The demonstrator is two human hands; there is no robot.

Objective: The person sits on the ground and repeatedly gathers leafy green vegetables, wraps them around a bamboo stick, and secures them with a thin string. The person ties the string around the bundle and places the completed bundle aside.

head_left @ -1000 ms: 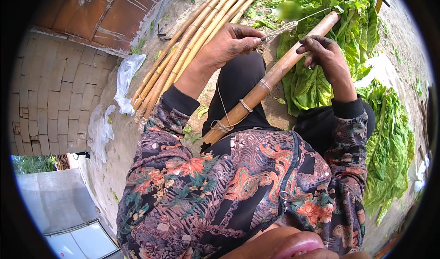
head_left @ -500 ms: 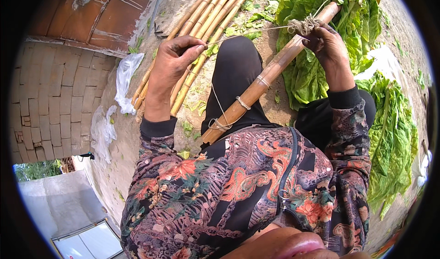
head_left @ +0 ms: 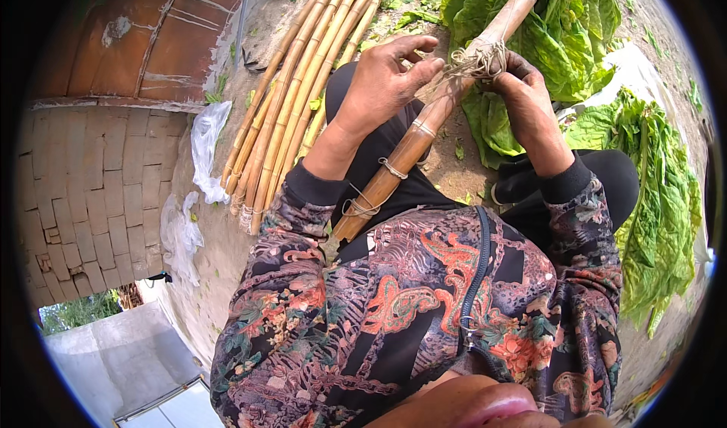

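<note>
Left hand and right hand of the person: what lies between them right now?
In the head view, a loose tangle of pale string and a stretch of the slanting bamboo pole lie between the left hand and right hand.

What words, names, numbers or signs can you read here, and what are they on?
None: I see no writing I can read.
The string, pole, canes and leaves show no letters or numbers.
The jacket has flowers and swirls, not words.
</note>
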